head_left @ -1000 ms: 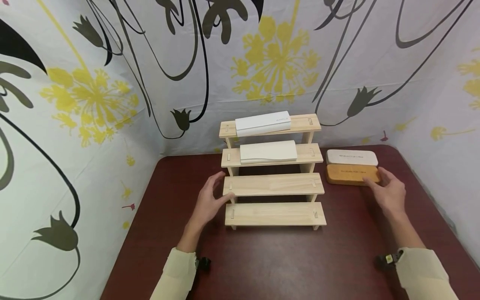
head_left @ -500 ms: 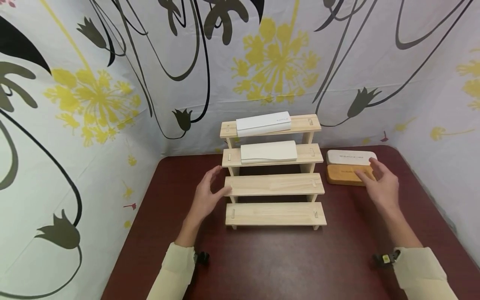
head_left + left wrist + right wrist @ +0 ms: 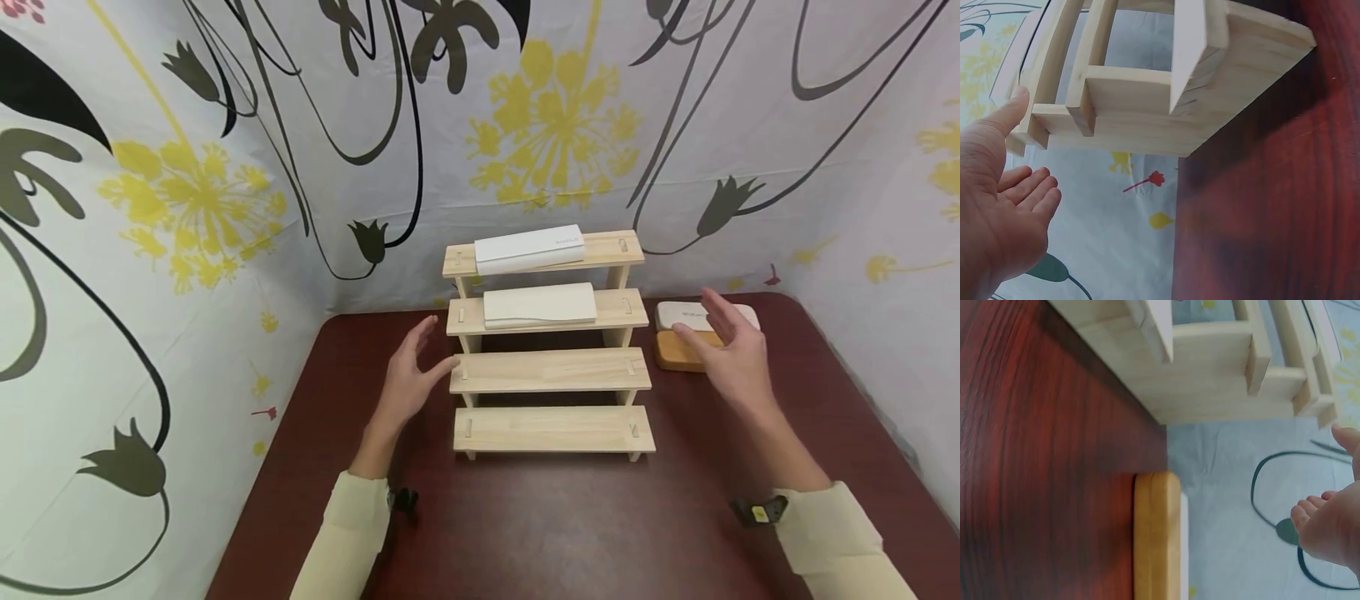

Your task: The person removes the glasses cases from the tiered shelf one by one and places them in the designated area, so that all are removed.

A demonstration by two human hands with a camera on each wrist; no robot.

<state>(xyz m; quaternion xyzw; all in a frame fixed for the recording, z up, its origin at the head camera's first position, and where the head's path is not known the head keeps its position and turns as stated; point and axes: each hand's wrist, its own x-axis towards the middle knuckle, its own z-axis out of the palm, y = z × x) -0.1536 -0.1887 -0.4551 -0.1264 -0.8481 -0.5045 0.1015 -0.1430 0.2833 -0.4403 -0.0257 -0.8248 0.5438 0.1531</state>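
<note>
spread hands [image 3: 407, 379] flank the rack [image 3: 551, 372]

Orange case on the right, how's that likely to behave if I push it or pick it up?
The orange case is probably stiff: its edges look smooth and firmly shaped. Lying low and flat on the table, it would likely slide rather than roll or tip. Pushed backward, it might nudge the white case right behind it.
</note>
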